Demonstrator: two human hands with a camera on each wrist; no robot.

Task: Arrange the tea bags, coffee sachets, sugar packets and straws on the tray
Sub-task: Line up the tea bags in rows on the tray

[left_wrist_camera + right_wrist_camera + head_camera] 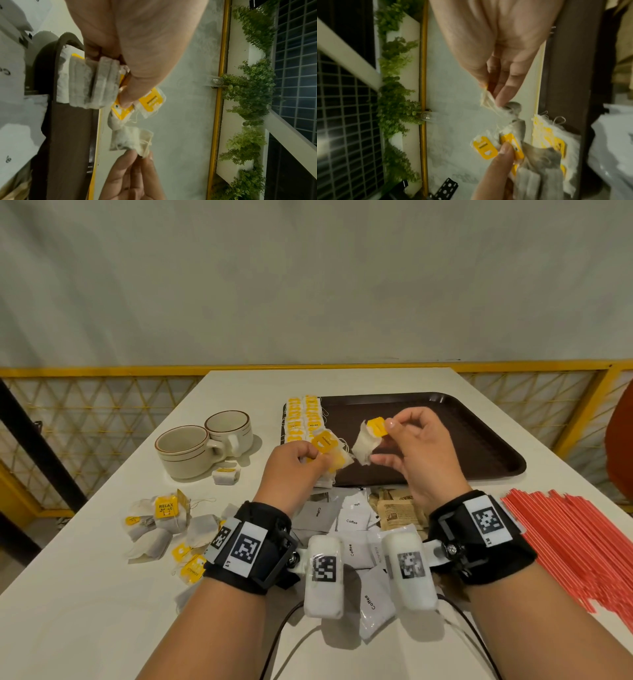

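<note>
tea bags (330,451) in both hands

Tray (462,440): dark brown. Tea bags (303,419) at its left edge: off-white, yellow tags. Straws (565,539) right of tray: red. Cups (191,450) left of tray: cream, brown rim stripes. Coffee sachets (352,517): white, black lettering.

We wear a black strap on each wrist, our forearms bare of sleeves. The left wrist strap (251,546) carries white plates printed with black square code markers, one marked "L". The right wrist strap (479,537) bears a similar white marker plate. A white rounded camera pod (323,575) with its own marker hangs from each strap on a black bracket with a silver screw (452,549). Dark cables (284,628) trail from the pods.
</note>
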